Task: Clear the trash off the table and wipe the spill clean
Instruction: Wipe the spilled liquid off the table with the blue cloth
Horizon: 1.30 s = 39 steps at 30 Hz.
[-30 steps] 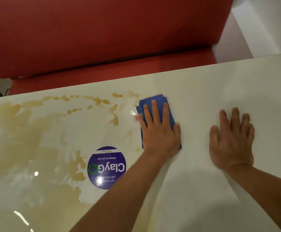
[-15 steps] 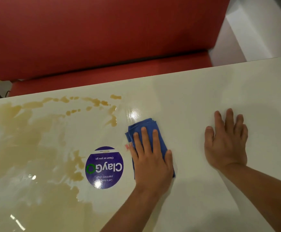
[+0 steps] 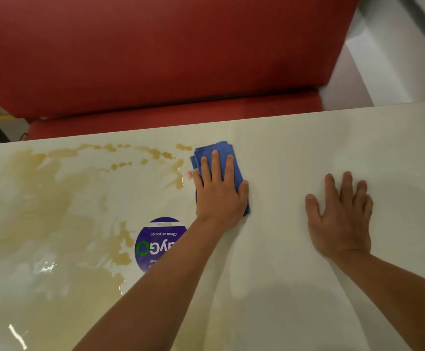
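Now we see the left hand, flat on the blue cloth, pushed farther from the sticker, perhaps touching the spill; right hand stays spread

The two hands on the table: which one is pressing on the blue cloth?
The left hand presses flat on the blue cloth beside the brown spill; the right hand lies on bare table.

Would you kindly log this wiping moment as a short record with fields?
left hand: fingers straight, pressing the blue cloth flat
right hand: flat on the table, holding nothing
spill: brown liquid, spread left of the cloth
sticker: round, purple, partly under the left forearm
trash: none visible
backdrop: red bench seat
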### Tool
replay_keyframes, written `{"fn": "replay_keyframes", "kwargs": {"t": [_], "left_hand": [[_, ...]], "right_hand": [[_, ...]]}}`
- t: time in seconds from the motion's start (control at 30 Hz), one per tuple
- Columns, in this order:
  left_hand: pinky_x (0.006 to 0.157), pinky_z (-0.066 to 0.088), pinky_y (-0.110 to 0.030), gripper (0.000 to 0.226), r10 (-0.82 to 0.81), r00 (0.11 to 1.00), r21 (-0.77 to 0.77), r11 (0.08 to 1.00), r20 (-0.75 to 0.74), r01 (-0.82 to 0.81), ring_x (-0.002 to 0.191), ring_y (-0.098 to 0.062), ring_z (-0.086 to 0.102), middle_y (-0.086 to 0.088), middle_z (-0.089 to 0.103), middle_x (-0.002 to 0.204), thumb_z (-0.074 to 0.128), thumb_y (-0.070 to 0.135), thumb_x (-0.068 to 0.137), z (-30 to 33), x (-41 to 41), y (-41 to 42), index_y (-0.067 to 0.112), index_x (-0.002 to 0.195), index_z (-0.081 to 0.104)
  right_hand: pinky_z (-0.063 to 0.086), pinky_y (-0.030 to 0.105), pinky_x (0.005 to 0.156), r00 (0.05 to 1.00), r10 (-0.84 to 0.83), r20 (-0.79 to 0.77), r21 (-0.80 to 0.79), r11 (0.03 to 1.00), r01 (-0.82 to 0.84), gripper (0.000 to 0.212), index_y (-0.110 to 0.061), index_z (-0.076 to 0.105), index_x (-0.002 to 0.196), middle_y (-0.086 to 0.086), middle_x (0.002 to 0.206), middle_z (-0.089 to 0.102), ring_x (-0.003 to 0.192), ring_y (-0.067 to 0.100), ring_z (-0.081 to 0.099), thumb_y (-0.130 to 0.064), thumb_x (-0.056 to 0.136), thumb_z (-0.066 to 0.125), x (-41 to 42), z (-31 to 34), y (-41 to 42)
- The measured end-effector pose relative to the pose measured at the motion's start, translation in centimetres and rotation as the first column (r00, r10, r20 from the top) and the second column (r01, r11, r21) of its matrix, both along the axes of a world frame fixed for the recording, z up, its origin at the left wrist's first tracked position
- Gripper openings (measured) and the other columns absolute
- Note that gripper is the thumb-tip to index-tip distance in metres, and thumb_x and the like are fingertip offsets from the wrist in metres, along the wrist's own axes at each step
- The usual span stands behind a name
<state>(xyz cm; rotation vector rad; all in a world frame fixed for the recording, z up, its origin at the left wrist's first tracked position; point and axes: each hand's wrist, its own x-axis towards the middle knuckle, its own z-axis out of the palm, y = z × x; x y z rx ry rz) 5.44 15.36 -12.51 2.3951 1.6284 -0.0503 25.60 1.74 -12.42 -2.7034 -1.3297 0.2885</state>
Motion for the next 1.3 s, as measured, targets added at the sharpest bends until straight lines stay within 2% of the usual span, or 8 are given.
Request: {"fn": "replay_keyframes", "kwargs": {"t": [0.27,0.43,0.57,0.67,0.83,1.0,1.13,1.3], "left_hand": [[0.125,-0.003,-0.054,0.075,-0.051,0.999,0.007,0.999,-0.016,0.051,0.156,-0.037,-0.009,-0.012,-0.006,0.170,0.018,0.060,0.101,-0.3,-4.7,-7.8,0.020,0.163,0.008],[0.125,0.003,-0.056,0.076,-0.089,0.995,0.026,0.996,-0.034,0.090,0.155,-0.040,-0.005,-0.014,-0.004,0.170,0.017,0.061,0.099,-0.4,-4.3,-2.0,0.020,0.163,0.009],[0.125,-0.001,-0.055,0.072,0.027,0.999,0.010,1.000,-0.019,-0.027,0.155,-0.039,-0.007,-0.013,-0.005,0.170,0.023,0.058,0.103,0.0,-3.1,5.2,0.021,0.163,0.006],[0.125,0.001,-0.056,0.071,0.091,0.994,0.002,0.996,-0.069,-0.091,0.155,-0.041,-0.006,-0.015,-0.007,0.169,0.021,0.055,0.105,0.3,-1.9,6.5,0.018,0.163,0.004],[0.126,0.002,-0.055,0.074,0.079,0.997,0.020,0.997,-0.015,-0.079,0.155,-0.042,-0.003,-0.017,-0.003,0.169,0.012,0.056,0.101,0.0,-2.4,-1.3,0.015,0.163,0.009],[0.125,0.006,-0.059,0.075,0.045,0.999,0.045,0.998,-0.026,-0.043,0.155,-0.041,0.002,-0.018,0.002,0.169,0.019,0.057,0.101,-0.8,-3.3,-8.4,0.014,0.162,0.016],[0.124,-0.007,-0.053,0.076,0.022,1.000,0.020,1.000,-0.002,-0.022,0.155,-0.037,-0.010,-0.013,-0.008,0.170,0.020,0.059,0.099,-0.6,-3.3,-5.6,0.020,0.163,0.008],[0.123,-0.005,-0.054,0.071,0.097,0.995,0.007,0.995,0.035,-0.097,0.155,-0.038,-0.009,-0.011,-0.008,0.170,0.025,0.056,0.104,0.0,-2.9,2.8,0.023,0.163,0.006]], "right_hand": [[0.002,0.058,0.125,0.993,0.116,0.006,-0.030,0.993,-0.115,0.085,-0.027,0.020,0.160,0.013,0.170,0.005,0.155,0.041,-0.003,-0.079,0.092,0.019,0.2,0.0,-0.2],[0.001,0.058,0.125,0.989,0.145,0.000,-0.025,0.989,-0.145,0.086,-0.030,0.021,0.160,0.008,0.171,0.004,0.156,0.038,-0.004,-0.081,0.091,0.017,0.5,-0.2,-0.2],[0.004,0.059,0.125,0.993,0.120,-0.005,-0.006,0.993,-0.120,0.082,-0.031,0.024,0.159,0.007,0.171,0.007,0.156,0.038,-0.001,-0.079,0.092,0.018,0.3,0.0,-0.1],[0.005,0.059,0.125,0.994,0.110,-0.006,0.000,0.994,-0.110,0.081,-0.032,0.025,0.158,0.006,0.171,0.008,0.156,0.037,0.001,-0.078,0.092,0.018,0.1,0.2,-0.2],[0.007,0.059,0.125,0.994,0.106,0.004,-0.005,0.994,-0.106,0.081,-0.032,0.024,0.159,0.007,0.170,0.008,0.156,0.037,0.002,-0.078,0.093,0.015,0.2,0.2,-0.2],[0.007,0.059,0.125,0.995,0.103,-0.003,0.005,0.995,-0.103,0.079,-0.031,0.025,0.158,0.007,0.170,0.010,0.156,0.037,0.002,-0.075,0.094,0.017,0.1,-0.1,0.0],[0.005,0.058,0.125,0.995,0.101,-0.012,0.009,0.995,-0.101,0.077,-0.031,0.023,0.158,0.006,0.170,0.008,0.156,0.037,0.001,-0.074,0.094,0.017,0.2,-0.1,-0.1],[0.002,0.056,0.125,0.995,0.094,-0.019,0.015,0.996,-0.093,0.074,-0.032,0.024,0.158,0.004,0.170,0.007,0.156,0.034,-0.001,-0.071,0.096,0.016,0.2,0.0,-0.1]]}}
